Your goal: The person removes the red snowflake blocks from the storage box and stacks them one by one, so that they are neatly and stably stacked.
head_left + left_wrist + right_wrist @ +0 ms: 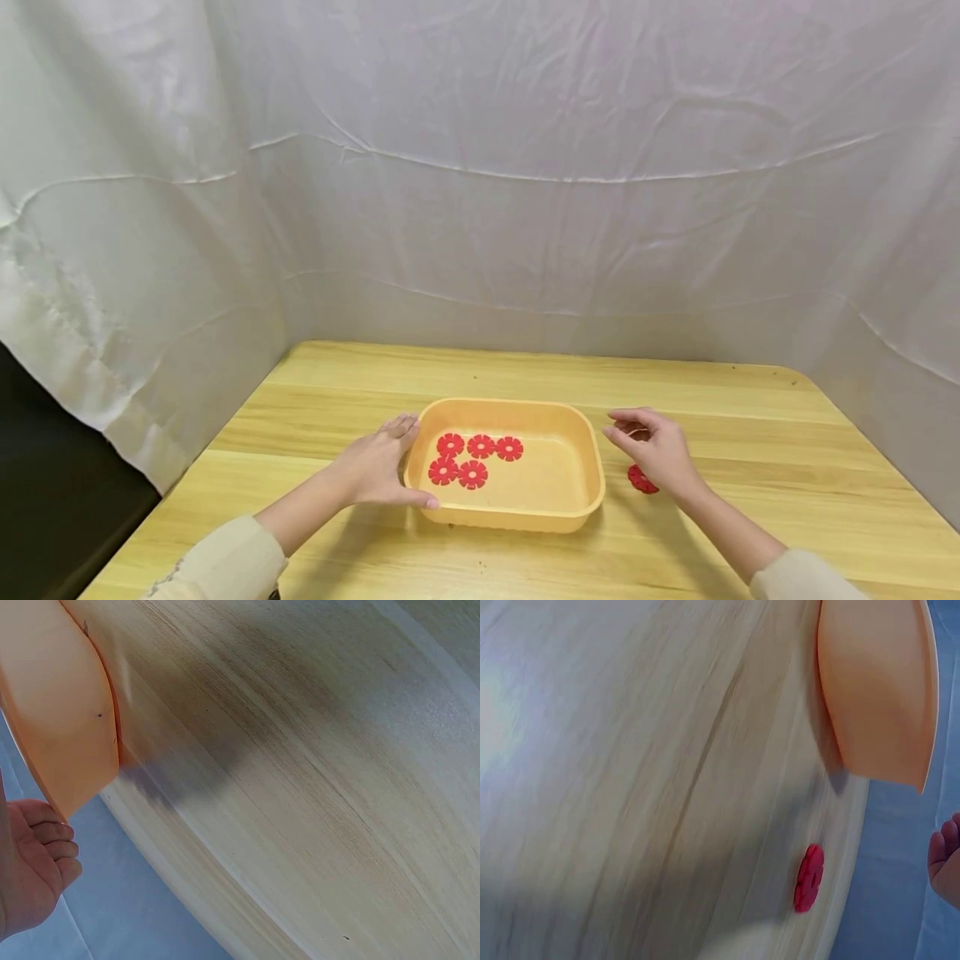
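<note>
A yellow-orange plastic basin [525,500] stands on the table, with several flat red snowflake discs [472,475] lying in its left half. My left hand [378,467] holds the basin's left end, its thumb along the front rim and its fingers at the far left side. In the left wrist view, the fingers of that hand [46,851] bend at the rim. Right of the basin, my right hand [660,450] hovers with loosely bent fingers, and nothing shows between them. Below it, partly hidden in the head view, a red notched disc piece [809,878] lies on the table.
The light wooden table [360,383] has rounded far corners. Pale cloth [525,233] hangs behind it and at both sides. A black surface [60,492] shows at the lower left, beyond the table edge.
</note>
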Motion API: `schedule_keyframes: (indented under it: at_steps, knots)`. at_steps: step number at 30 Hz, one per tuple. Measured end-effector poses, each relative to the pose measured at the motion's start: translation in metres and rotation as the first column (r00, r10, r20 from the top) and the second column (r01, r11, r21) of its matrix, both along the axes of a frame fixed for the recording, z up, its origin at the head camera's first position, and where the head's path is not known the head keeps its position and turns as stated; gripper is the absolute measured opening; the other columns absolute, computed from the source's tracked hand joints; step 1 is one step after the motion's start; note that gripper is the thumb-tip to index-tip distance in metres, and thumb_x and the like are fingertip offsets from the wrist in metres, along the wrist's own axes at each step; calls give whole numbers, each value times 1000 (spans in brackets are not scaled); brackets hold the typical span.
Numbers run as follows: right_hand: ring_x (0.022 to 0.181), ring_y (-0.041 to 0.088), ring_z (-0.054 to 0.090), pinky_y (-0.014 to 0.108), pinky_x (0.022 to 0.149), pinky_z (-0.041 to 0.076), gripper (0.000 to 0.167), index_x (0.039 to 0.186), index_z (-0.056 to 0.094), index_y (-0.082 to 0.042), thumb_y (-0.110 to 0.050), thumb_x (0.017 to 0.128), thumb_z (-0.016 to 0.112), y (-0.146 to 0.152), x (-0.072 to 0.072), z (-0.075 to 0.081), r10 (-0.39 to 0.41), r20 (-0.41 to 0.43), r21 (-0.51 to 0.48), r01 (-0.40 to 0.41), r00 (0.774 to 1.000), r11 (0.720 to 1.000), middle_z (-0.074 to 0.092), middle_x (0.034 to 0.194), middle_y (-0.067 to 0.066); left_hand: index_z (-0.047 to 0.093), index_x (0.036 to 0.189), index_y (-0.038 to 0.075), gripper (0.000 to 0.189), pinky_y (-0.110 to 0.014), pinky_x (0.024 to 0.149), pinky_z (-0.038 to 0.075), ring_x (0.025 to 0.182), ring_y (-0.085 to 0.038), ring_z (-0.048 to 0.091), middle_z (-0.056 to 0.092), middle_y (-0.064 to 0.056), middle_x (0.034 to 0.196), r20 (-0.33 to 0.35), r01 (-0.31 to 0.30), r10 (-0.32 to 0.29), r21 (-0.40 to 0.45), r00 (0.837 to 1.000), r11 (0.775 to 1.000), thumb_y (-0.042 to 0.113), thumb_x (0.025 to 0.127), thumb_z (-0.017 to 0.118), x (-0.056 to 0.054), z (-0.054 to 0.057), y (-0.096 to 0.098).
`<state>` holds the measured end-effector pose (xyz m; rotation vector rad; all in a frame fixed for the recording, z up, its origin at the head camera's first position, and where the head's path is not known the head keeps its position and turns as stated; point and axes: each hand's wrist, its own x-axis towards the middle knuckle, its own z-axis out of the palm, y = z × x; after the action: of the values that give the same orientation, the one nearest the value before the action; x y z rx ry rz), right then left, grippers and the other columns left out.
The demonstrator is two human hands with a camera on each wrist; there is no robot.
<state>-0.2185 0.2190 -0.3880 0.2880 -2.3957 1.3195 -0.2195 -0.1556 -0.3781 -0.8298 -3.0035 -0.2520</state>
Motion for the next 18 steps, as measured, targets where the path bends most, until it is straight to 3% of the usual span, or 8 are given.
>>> schedule_keyframes:
  at_steps: [18]
  knots:
    - [73,-3,55,15,66,51,26,100,67,7,-8,79,72,-32,-2,6,55,54,-119,-49,997,992,65,85,11,38,137,-7,114,-53,106,36,135,-40,32,34,-25,145,10,-3,3,7,1000,1000,76,63,61,0,-1,-1]
